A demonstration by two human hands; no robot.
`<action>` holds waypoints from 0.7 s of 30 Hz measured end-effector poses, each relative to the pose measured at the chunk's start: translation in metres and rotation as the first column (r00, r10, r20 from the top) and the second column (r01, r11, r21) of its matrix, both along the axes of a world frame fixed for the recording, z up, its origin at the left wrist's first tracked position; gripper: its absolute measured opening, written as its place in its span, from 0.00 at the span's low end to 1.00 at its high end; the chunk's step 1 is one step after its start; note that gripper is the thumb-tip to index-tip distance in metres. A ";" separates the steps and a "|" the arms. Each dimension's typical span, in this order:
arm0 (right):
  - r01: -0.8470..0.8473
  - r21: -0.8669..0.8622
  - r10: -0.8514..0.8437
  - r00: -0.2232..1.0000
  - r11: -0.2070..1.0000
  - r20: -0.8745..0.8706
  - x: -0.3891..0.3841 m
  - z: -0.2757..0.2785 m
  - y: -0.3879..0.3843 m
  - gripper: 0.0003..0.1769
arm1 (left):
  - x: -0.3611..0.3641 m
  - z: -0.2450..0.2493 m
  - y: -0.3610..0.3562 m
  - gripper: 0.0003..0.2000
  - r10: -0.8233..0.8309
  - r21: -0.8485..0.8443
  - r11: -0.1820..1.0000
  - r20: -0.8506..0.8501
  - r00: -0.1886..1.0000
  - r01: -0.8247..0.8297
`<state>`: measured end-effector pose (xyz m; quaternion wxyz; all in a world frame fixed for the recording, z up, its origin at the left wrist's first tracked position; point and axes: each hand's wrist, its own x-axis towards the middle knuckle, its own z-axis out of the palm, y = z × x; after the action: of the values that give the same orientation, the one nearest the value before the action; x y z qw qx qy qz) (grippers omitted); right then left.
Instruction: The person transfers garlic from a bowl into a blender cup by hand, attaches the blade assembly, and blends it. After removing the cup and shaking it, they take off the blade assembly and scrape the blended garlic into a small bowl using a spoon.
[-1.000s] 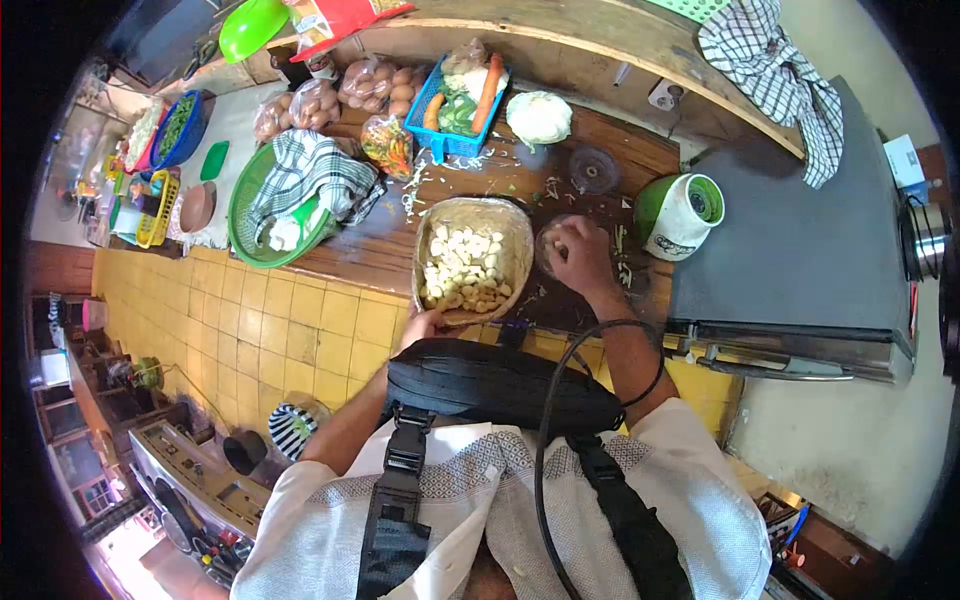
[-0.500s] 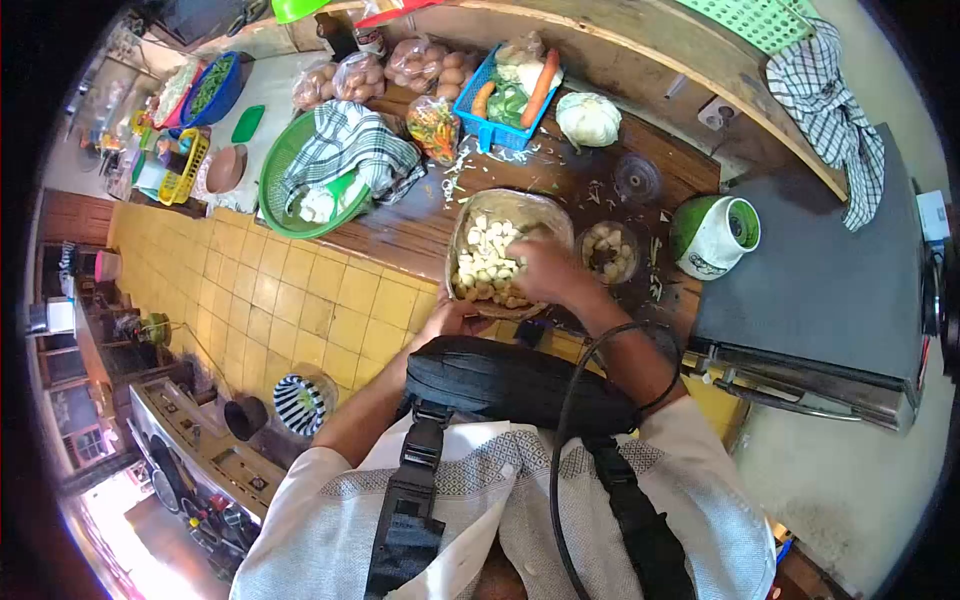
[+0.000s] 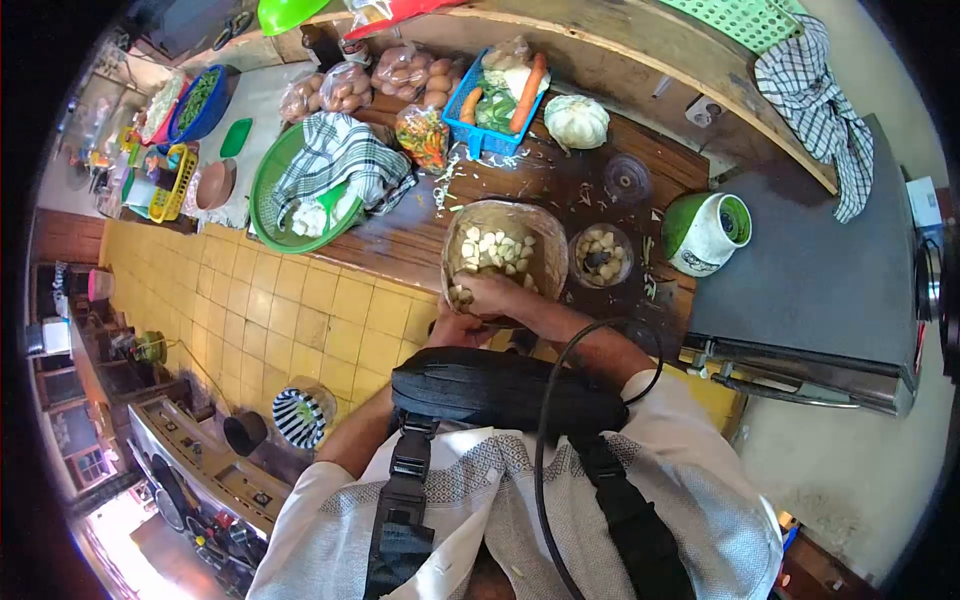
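Observation:
A tan bowl stands tilted at the counter's near edge, with pale cut pieces spread inside. My left hand grips its near rim from below. Inside the bowl, my right hand is down at the near side among the pieces, its fingers curled and mostly hidden; what they hold cannot be made out. To the right of the bowl, a clear round container holds similar pale pieces with something dark in the middle.
Behind are a cabbage, a blue vegetable basket, a bag of chillies and a green basket with a checked cloth. A blender base and an empty clear cup stand right. White shreds litter the counter.
My right hand has moved left and towards me within the bowl, now covering its near side. The bowl's far inner wall shows more bare surface. The whole view has shifted slightly.

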<state>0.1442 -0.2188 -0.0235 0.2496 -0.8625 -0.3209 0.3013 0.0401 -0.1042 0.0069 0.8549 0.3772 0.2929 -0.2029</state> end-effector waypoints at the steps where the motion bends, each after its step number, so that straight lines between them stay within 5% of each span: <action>1: -0.037 0.099 0.048 0.993 0.994 -0.107 0.003 -0.003 -0.001 0.30 | -0.002 -0.002 0.001 0.27 -0.010 0.000 1.000 0.002 1.000 0.010; 3: -0.078 0.218 0.114 0.981 0.973 -0.158 0.001 -0.002 -0.006 0.27 | -0.003 -0.011 0.003 0.28 0.014 -0.156 0.988 0.055 0.998 -0.005; 7: -0.111 0.304 0.131 0.990 0.946 -0.046 -0.002 -0.028 -0.005 0.23 | -0.001 -0.014 0.004 0.28 -0.072 -0.175 0.981 0.098 0.993 0.088; 8: -0.108 0.307 0.127 0.991 0.946 -0.045 0.000 -0.027 -0.006 0.23 | -0.002 -0.007 0.000 0.28 0.002 -0.134 0.991 0.054 0.999 0.005; 10: 0.051 0.369 -0.006 0.993 0.928 -0.122 0.010 -0.030 -0.007 0.20 | -0.001 -0.005 0.000 0.28 0.083 -0.089 0.993 0.017 0.996 -0.081; 11: 0.078 0.393 -0.026 0.990 0.916 -0.137 0.018 -0.031 -0.020 0.17 | 0.001 -0.016 0.004 0.23 0.021 -0.053 0.999 0.135 0.991 -0.014; 12: 0.349 0.271 -0.133 0.798 0.897 -0.587 0.021 -0.016 -0.030 0.17 | 0.002 -0.022 0.006 0.19 -0.047 -0.010 0.999 0.248 0.968 0.051; 13: 0.422 0.335 -0.175 0.802 0.842 -0.571 0.020 -0.003 -0.038 0.19 | 0.009 0.006 -0.001 0.22 0.105 -0.123 0.986 -0.069 0.992 -0.113; 15: 0.492 0.396 -0.229 0.804 0.775 -0.549 0.024 0.026 -0.056 0.20 | 0.012 0.016 0.004 0.20 0.099 -0.167 0.979 -0.099 0.990 -0.115; 16: 0.570 0.424 -0.282 0.772 0.703 -0.570 0.025 0.039 -0.067 0.22 | 0.013 0.021 0.004 0.27 0.099 -0.208 0.970 -0.132 0.986 -0.125; 17: 0.641 0.448 -0.329 0.735 0.623 -0.593 0.025 0.052 -0.078 0.24 | 0.008 0.025 -0.004 0.19 0.058 -0.021 0.998 0.024 0.998 -0.058; 19: 0.676 0.499 -0.473 0.736 0.542 -0.483 0.027 0.064 -0.107 0.22 | 0.003 0.018 0.006 0.21 0.030 -0.068 0.997 0.098 0.995 -0.023; 21: 0.783 0.370 -0.394 0.586 0.500 -0.708 0.030 0.110 -0.142 0.20 | 0.005 0.027 0.005 0.24 0.089 -0.150 0.986 0.106 0.990 -0.072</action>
<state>0.1744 -0.3604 0.0864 0.7026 -0.6511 0.0113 0.2869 0.0448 -0.0988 0.0344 0.9028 0.3123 0.2438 -0.1674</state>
